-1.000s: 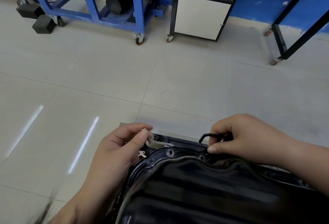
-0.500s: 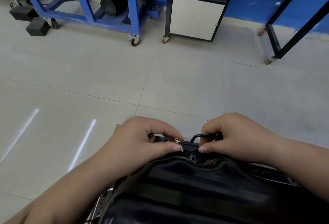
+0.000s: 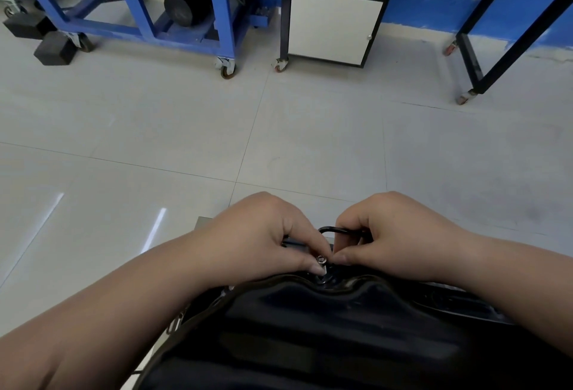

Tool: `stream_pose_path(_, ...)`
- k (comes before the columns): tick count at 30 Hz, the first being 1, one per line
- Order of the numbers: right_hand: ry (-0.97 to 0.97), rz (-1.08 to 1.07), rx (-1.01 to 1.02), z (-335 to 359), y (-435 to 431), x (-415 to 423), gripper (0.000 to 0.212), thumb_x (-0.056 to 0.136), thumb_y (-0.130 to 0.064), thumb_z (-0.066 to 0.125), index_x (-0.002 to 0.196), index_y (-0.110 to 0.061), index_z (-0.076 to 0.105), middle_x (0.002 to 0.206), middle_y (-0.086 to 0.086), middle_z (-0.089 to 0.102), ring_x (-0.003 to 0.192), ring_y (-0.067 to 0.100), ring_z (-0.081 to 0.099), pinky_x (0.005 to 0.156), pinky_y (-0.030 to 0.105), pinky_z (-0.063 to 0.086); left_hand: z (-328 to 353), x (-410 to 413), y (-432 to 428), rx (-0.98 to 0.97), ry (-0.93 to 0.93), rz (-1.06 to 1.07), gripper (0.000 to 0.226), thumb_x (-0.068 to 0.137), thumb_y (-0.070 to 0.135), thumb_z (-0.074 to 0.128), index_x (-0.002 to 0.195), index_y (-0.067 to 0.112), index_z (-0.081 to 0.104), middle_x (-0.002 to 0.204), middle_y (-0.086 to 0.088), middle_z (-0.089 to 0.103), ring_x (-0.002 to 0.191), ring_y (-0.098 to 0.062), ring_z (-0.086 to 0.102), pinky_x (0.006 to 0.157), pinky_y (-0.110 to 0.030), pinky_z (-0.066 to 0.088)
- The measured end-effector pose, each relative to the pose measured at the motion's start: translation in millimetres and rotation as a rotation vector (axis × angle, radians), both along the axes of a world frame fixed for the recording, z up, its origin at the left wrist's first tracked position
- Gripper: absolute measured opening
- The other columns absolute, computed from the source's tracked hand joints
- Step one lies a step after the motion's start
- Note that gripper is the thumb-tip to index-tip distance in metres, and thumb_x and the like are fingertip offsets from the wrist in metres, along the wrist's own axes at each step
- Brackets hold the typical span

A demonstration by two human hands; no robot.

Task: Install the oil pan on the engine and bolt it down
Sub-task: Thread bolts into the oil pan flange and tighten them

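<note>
Left hand pinches a small silver bolt upright over a rim hole of the glossy black metal oil pan lying under both wrists, probably to start its thread. Right hand, just beside, grips a black L-shaped hex key, seemingly ready for tightening.

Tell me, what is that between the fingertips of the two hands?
A small silver bolt, pinched by the left hand over the rim of the oil pan; the right hand grips a black hex key beside it. Seen in the head view.
</note>
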State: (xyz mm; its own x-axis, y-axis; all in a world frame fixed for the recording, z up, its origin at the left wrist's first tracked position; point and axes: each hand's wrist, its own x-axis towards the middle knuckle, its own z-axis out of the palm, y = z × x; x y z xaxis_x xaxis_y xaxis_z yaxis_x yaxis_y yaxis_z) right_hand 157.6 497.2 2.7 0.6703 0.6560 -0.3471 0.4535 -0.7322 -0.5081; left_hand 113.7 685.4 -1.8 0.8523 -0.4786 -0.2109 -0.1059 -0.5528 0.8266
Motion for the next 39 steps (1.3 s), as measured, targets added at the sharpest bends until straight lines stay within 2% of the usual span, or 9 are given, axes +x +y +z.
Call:
stream_pose_path(7, 0.016, -0.015, -0.002, 2.0, -0.7, -0.3, 0.017, 0.076, -0.031, 0.072, 0.063, -0.032, 0.06, 0.065, -0.015, 0.063, 0.073, -0.003, 0.055, 0.061, 0.015, 0.042, 9.1, 7.1, -2.8, 0.175, -0.122, -0.209, 0.015, 0.081, 0.025, 0.07, 0.095, 0.031, 0.074, 0.084, 0.007, 0.07, 0.08, -0.005, 0.059, 0.076, -0.03, 0.045)
stream_pose_path(12, 0.01, -0.017, -0.024, 1.7, -0.5, -0.3, 0.022, 0.076, -0.031, 0.071, 0.059, -0.034, 0.057, 0.06, -0.016, 0.059, 0.068, -0.004, 0.055, 0.056, 0.011, 0.038, 10.1, 9.2, -2.7, 0.245, -0.158, -0.28, 0.016, 0.085, 0.034, 0.062, 0.096, 0.03, 0.072, 0.085, 0.007, 0.07, 0.079, -0.006, 0.059, 0.075, -0.032, 0.045)
stream_pose_path(15, 0.008, -0.024, -0.03, 1.2, -1.2, -0.5, 0.023, 0.076, -0.03, 0.071, 0.059, -0.034, 0.057, 0.058, -0.017, 0.057, 0.064, -0.007, 0.053, 0.055, 0.01, 0.037, 9.1, 10.7, -1.5, 0.389, -0.094, -0.294, 0.037, 0.087, 0.052, 0.043, 0.097, 0.029, 0.07, 0.091, 0.006, 0.069, 0.086, -0.01, 0.062, 0.08, -0.033, 0.047)
stream_pose_path(20, 0.041, -0.063, -0.004, 0.9, -2.9, -1.2, 0.024, 0.076, -0.031, 0.072, 0.057, -0.035, 0.057, 0.06, -0.017, 0.06, 0.073, -0.004, 0.056, 0.058, 0.012, 0.041, 7.6, 12.2, -2.6, 0.41, -0.072, -0.301, 0.057, 0.074, 0.063, 0.029, 0.095, 0.03, 0.07, 0.09, 0.007, 0.07, 0.086, -0.01, 0.063, 0.079, -0.033, 0.049)
stream_pose_path(24, 0.068, -0.08, 0.015, 0.6, -3.8, -0.8, 0.019, 0.075, -0.032, 0.073, 0.06, -0.034, 0.061, 0.065, -0.017, 0.063, 0.071, -0.003, 0.057, 0.063, 0.018, 0.045, 7.0, 13.2, -2.4, 0.37, -0.082, -0.318, 0.042, 0.082, 0.057, 0.041, 0.095, 0.029, 0.071, 0.09, 0.007, 0.07, 0.084, -0.008, 0.063, 0.078, -0.032, 0.049)
stream_pose_path(28, 0.094, -0.09, 0.029, 0.2, -4.1, 0.3, 0.016, 0.074, -0.032, 0.073, 0.061, -0.033, 0.064, 0.069, -0.021, 0.064, 0.069, -0.002, 0.058, 0.063, 0.019, 0.046, 10.6, 12.8, -6.1, 0.212, -0.144, -0.311, 0.017, 0.08, 0.032, 0.067, 0.094, 0.027, 0.075, 0.085, 0.007, 0.072, 0.08, -0.004, 0.061, 0.074, -0.03, 0.046)
stream_pose_path(34, 0.112, -0.109, 0.037, -1.2, -4.8, 0.0, 0.008, 0.074, -0.031, 0.074, 0.069, -0.029, 0.069, 0.071, -0.019, 0.065, 0.067, -0.002, 0.059, 0.066, 0.023, 0.049, 5.5, 14.9, -2.5, 0.18, -0.127, -0.313, 0.015, 0.079, 0.029, 0.07, 0.093, 0.028, 0.074, 0.083, 0.008, 0.071, 0.078, -0.003, 0.06, 0.073, -0.028, 0.045)
stream_pose_path(37, 0.113, -0.108, 0.037, -1.6, -5.2, -0.1, 0.008, 0.074, -0.031, 0.074, 0.068, -0.03, 0.069, 0.071, -0.019, 0.066, 0.068, -0.002, 0.059, 0.067, 0.022, 0.049, 5.0, 15.4, 5.2, 0.115, -0.069, -0.222, 0.01, 0.076, 0.028, 0.072, 0.086, 0.029, 0.074, 0.08, 0.014, 0.069, 0.074, -0.001, 0.061, 0.071, -0.024, 0.047)
stream_pose_path(39, 0.118, -0.101, 0.037, -1.7, -5.5, 0.0, 0.01, 0.074, -0.031, 0.074, 0.066, -0.032, 0.068, 0.073, -0.022, 0.065, 0.069, -0.004, 0.059, 0.066, 0.02, 0.048, 4.6, 13.9, 14.9, 0.06, -0.028, -0.104, 0.013, 0.075, 0.025, 0.076, 0.085, 0.033, 0.073, 0.078, 0.018, 0.069, 0.068, -0.012, 0.063, 0.066, -0.028, 0.049)
